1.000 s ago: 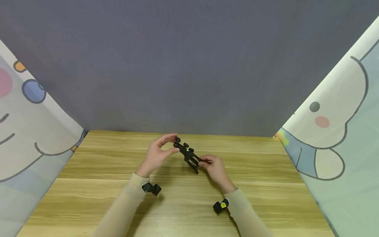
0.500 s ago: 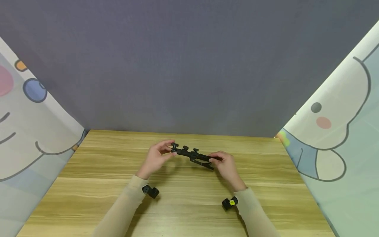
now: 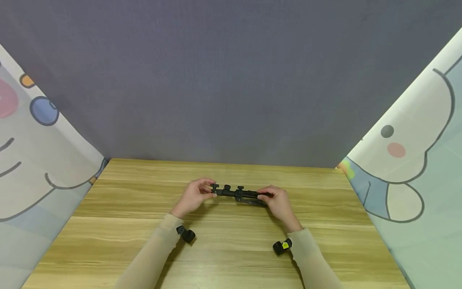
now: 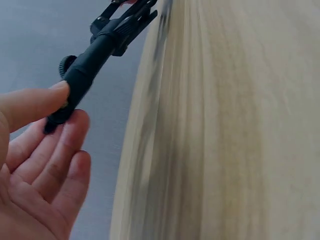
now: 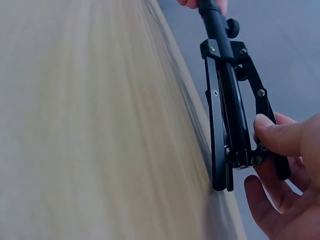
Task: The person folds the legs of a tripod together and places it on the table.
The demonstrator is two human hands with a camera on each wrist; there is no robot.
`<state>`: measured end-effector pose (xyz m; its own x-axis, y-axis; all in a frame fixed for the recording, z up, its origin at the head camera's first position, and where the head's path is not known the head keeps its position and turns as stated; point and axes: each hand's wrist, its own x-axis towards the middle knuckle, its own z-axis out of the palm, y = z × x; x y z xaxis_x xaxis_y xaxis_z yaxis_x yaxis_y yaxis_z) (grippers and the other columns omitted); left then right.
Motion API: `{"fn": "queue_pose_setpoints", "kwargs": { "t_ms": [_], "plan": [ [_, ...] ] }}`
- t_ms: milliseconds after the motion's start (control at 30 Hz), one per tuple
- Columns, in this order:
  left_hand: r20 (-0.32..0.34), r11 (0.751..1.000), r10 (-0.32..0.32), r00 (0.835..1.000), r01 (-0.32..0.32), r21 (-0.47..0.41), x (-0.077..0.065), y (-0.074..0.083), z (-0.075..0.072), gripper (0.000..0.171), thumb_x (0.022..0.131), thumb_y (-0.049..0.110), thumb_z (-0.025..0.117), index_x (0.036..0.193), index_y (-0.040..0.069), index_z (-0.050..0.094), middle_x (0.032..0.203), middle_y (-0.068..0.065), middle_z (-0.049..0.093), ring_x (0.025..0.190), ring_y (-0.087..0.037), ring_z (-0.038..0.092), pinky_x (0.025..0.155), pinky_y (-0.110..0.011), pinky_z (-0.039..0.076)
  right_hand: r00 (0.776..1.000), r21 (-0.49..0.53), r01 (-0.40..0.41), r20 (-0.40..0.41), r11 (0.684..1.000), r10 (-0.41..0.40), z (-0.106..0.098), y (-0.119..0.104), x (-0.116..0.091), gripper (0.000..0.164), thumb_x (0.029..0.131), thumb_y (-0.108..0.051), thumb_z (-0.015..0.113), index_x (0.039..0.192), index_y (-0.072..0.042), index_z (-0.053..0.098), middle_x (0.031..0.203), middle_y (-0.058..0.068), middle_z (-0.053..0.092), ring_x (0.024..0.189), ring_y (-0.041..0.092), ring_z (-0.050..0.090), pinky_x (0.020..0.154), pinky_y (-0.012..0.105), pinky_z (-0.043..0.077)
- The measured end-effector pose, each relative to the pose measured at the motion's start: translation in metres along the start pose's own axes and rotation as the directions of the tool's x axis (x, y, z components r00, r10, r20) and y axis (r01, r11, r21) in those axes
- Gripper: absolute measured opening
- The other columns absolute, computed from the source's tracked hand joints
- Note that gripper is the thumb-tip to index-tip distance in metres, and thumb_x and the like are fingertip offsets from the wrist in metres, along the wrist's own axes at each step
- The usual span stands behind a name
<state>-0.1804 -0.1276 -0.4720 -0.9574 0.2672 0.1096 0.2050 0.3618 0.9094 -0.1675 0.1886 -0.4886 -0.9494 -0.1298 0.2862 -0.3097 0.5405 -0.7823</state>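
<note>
A small black tripod [image 3: 231, 194] lies sideways between my two hands, over the far half of the table. My left hand [image 3: 193, 196] pinches its head end between thumb and fingers; a round knob [image 4: 66, 65] sticks out close to the thumb in the left wrist view. At the other end, my right hand [image 3: 278, 202] grips one leg [image 5: 262, 95] with thumb and fingers. That leg stands slightly spread from the centre column [image 5: 234, 105], while another leg [image 5: 216, 120] runs close along the column. Hinges and screws show along the legs.
The wood-grained table [image 3: 231, 249] reaches back to a grey wall panel [image 3: 223, 80]. Cartoon-printed panels stand at the left [image 3: 43, 160] and right [image 3: 400, 160]. A black wrist camera sits on each wrist, over light sleeves [image 3: 151, 253].
The tripod has turned from slanting to nearly level across, and its legs have drawn closer together. My right hand has moved right; my left hand has come slightly nearer.
</note>
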Motion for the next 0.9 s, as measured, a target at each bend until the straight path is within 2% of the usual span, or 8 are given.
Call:
{"fn": "queue_pose_setpoints", "kwargs": {
  "t_ms": [167, 300, 433, 733, 900],
  "plan": [
    [0.033, 0.997, -0.061, 0.998, 0.059, 0.045, 0.001, -0.005, 0.002, 0.039, 0.082, 0.005, 0.081, 0.118, 0.011, 0.070, 0.107, -0.002, 0.069, 0.087, -0.016, 0.066, 0.069, -0.031, 0.055, 0.998, 0.033, -0.062, 0.014, 0.998, 0.062, 0.002, 0.001, -0.002, 0.015, 0.087, -0.003, 0.076, 0.100, -0.011, 0.079, 0.099, 0.002, 0.072, 0.083, 0.017, 0.066, 0.070, 0.030, 0.055],
    [0.051, 0.993, -0.098, 0.994, 0.094, 0.065, 0.002, -0.009, 0.003, 0.038, 0.083, 0.005, 0.080, 0.120, 0.009, 0.069, 0.100, -0.002, 0.068, 0.086, -0.017, 0.064, 0.069, -0.032, 0.053, 0.996, 0.045, -0.084, 0.023, 0.995, 0.083, 0.003, 0.000, -0.003, 0.015, 0.087, -0.003, 0.076, 0.100, -0.010, 0.079, 0.100, 0.003, 0.072, 0.081, 0.017, 0.066, 0.069, 0.030, 0.055],
    [0.080, 0.991, -0.115, 0.990, 0.110, 0.075, 0.002, -0.012, 0.004, 0.037, 0.084, 0.005, 0.079, 0.120, 0.006, 0.068, 0.094, -0.002, 0.066, 0.085, -0.017, 0.063, 0.071, -0.034, 0.052, 0.996, 0.030, -0.084, 0.024, 0.996, 0.084, 0.004, -0.001, -0.004, 0.015, 0.086, -0.004, 0.078, 0.098, -0.013, 0.079, 0.101, 0.001, 0.072, 0.085, 0.017, 0.065, 0.072, 0.030, 0.054],
    [0.078, 0.987, -0.112, 0.991, 0.102, 0.126, 0.002, -0.013, 0.003, 0.032, 0.085, 0.007, 0.078, 0.117, 0.009, 0.071, 0.101, -0.001, 0.068, 0.088, -0.015, 0.063, 0.075, -0.034, 0.054, 0.998, -0.005, -0.048, 0.033, 0.999, 0.048, 0.004, -0.002, -0.004, 0.017, 0.086, -0.003, 0.077, 0.101, -0.010, 0.078, 0.103, 0.004, 0.070, 0.089, 0.021, 0.065, 0.072, 0.031, 0.054],
    [0.074, 0.986, -0.086, 0.994, 0.074, 0.150, -0.001, -0.012, 0.001, 0.031, 0.087, 0.010, 0.077, 0.118, 0.009, 0.071, 0.107, 0.001, 0.069, 0.095, -0.017, 0.064, 0.081, -0.037, 0.054, 0.996, 0.037, -0.082, 0.049, 0.996, 0.080, 0.001, -0.003, -0.003, 0.021, 0.086, -0.002, 0.077, 0.107, -0.005, 0.076, 0.109, 0.008, 0.070, 0.096, 0.024, 0.066, 0.079, 0.033, 0.056]
  ]
}}
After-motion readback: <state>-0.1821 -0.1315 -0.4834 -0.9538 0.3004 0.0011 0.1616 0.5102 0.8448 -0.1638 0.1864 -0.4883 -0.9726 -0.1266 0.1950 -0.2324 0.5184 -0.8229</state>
